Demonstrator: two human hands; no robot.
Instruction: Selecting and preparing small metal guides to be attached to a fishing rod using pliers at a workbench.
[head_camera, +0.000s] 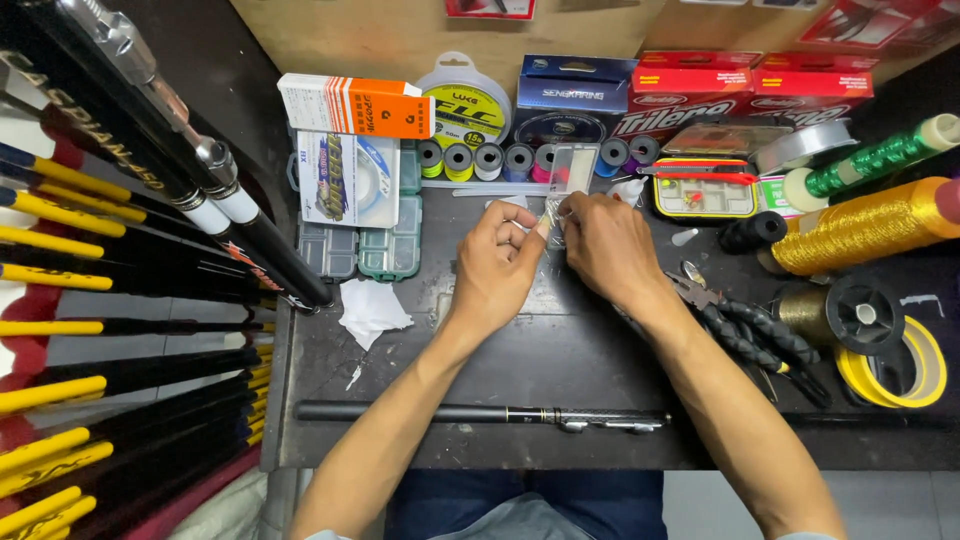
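Glossy gold thread cone (865, 228) — matt worktop (560, 350).

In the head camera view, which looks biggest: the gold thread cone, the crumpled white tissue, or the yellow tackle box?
Largest to smallest:
1. gold thread cone
2. yellow tackle box
3. crumpled white tissue
The box and tissue look close in size, so their order is unsure.

Small clear item (553, 213) pinched between left hand (497, 262) and right hand (605, 250), too small and glassy to identify; fingertips cover most of it. Pliers (745, 332) at 3 o'clock from hands, jaws partly hidden under right forearm. Black rod (480, 412) at 6 o'clock, right end lost against dark table (560, 350) (tip not traceable). Rod bundle (110, 250) at 9 o'clock cut by left edge. Gold thread cone (865, 225) at 2 o'clock clipped by right edge. Boxes (750, 85) at 12 o'clock, tops cropped.
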